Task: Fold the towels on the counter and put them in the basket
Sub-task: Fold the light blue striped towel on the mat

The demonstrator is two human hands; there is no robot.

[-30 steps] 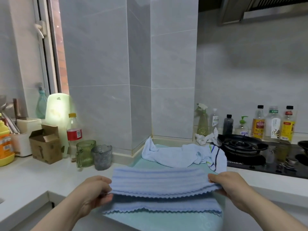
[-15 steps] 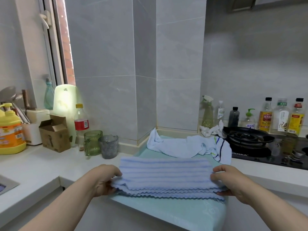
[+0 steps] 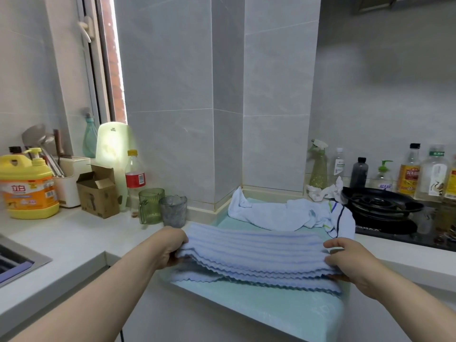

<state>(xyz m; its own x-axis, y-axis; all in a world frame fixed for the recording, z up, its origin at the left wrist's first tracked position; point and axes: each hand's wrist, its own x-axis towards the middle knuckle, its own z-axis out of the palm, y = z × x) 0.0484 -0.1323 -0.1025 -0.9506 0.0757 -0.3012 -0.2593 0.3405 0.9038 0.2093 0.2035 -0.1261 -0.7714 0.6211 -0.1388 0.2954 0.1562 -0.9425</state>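
Blue striped towel [image 3: 251, 253], folded into several layers, held low over a pale green cloth [image 3: 283, 309] spread across the counter [image 3: 61, 233] and hanging over its front edge. Gripped at both short ends: left hand [image 3: 170, 245] curled round the left end, right hand [image 3: 350, 262] pinching the right end, thumb on top, fingers beneath. Slight sag in the middle. Lowest layer touching the green cloth at front left.

Risks, as judged:
- Layers slipping out of line if caught only at the top of the stack. Lowest layer at front left hanging lower than the rest, so likely the first to drop open.
- Green cloth dragged off the overhang if the lowest layer catches on it during a lift.
- Crumpled white towel [image 3: 278, 214] just behind, its right end beside the black gas burner [image 3: 380, 203]. Could get swept toward the stove by a backward push.
- No basket in view. Longer carry, more chance for 1 end to slip.

Orientation: long axis left to right, roughly parallel with the counter front. Scalloped open edges toward the wearer, closed fold toward the wall. Perhaps 3 or 4 layers at the near edge; exact count unclear.
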